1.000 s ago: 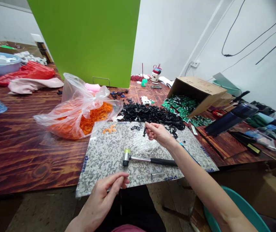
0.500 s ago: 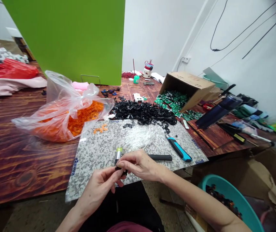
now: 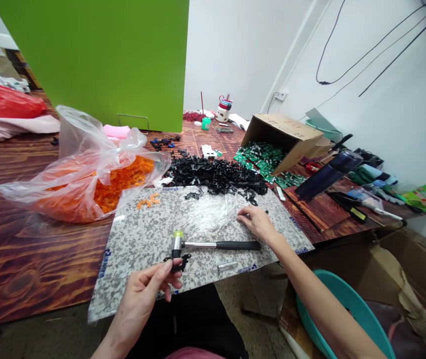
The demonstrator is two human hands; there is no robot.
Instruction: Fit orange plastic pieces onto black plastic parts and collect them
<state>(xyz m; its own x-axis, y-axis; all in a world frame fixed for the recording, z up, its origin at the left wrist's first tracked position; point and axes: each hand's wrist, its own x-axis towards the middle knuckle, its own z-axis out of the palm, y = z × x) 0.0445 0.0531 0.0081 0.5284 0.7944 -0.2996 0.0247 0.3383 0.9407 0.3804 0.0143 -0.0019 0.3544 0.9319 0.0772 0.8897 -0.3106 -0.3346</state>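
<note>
Here we pinch a black plastic bracket [image 3: 185, 263] by one end in our left hand [image 3: 146, 284] beside the mallet [image 3: 222, 245], likely keeping its rest exposed; our right hand [image 3: 259, 224] bunches narrowly by silvery pins [image 3: 211, 214], contents unclear.

A dark, red-brown wood-grained desk [image 3: 29, 249] carries a grey speckled mat [image 3: 138, 244] along its front edge. Behind the mat spreads a heap of black parts [image 3: 216, 174]. Left of it slumps a translucent bag [image 3: 85, 184] of orange pieces [image 3: 117, 187]; to the right lies a cardboard box [image 3: 291, 132], green boards [image 3: 259, 154] spread from its open side.
</note>
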